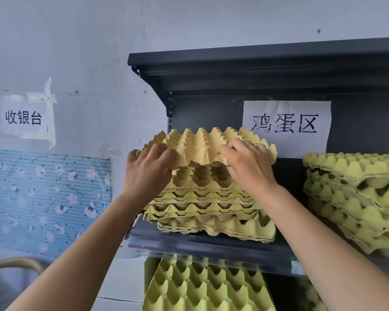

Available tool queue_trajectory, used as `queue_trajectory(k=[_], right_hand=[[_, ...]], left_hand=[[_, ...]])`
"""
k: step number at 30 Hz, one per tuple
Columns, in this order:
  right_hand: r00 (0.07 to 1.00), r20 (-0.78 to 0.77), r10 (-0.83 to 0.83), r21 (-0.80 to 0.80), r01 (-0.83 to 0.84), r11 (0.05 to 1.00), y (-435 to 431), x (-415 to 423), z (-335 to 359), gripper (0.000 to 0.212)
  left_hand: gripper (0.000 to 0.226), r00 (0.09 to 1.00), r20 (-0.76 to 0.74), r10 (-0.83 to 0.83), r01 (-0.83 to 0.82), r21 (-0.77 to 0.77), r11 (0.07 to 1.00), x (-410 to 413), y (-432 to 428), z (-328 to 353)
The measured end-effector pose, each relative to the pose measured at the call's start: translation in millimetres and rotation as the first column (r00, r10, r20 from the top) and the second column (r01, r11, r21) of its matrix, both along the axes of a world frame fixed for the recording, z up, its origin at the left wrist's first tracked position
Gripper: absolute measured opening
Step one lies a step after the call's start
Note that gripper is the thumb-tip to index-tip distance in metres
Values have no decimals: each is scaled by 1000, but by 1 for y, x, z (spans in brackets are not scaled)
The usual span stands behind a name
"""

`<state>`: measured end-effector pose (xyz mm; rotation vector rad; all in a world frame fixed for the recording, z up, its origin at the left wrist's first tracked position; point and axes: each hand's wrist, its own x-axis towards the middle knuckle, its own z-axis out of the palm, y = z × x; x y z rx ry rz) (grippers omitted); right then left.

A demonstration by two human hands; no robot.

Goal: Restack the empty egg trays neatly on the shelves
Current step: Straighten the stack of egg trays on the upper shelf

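L hand & R hand both grip the front edge of the top egg tray, fingers curled on it. Tray sits btw the hands. Just under the hands is a pile of trays on the shelf. Right of the R hand there's another pile, tilted.

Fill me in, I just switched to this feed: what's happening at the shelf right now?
A person grips the top egg tray with both hands, the left hand at its front left corner and the right hand toward its front right. The tray's front edge is raised off the left stack on the shelf, not nested. A second stack at the right sits uneven, and more trays stand on edge below.
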<state>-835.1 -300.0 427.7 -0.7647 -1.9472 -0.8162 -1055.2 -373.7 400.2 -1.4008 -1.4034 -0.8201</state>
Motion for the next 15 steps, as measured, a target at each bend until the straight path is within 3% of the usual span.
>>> queue_trajectory(k=[4,6,10,13,15], right_hand=[[984,176,-16,-213,54,975,-9,-7,-10,41],[974,225,-29,-302,98,948,-10,-6,-12,50],[977,214,-25,-303,91,949,-12,-5,-11,45],[989,150,-3,-301,49,952,-12,-7,-14,40],[991,134,-15,-302,56,952,-12,-8,-17,42]], left_hand=[[38,994,101,-37,54,-164,985,-13,-3,-16],[47,987,141,-82,115,-247,962,-18,-5,-21],[69,982,151,-114,157,-319,935,-21,-8,-17],[64,977,161,-140,183,-301,936,-23,-7,-17],[60,946,246,-211,272,-247,930,-25,-6,-20]])
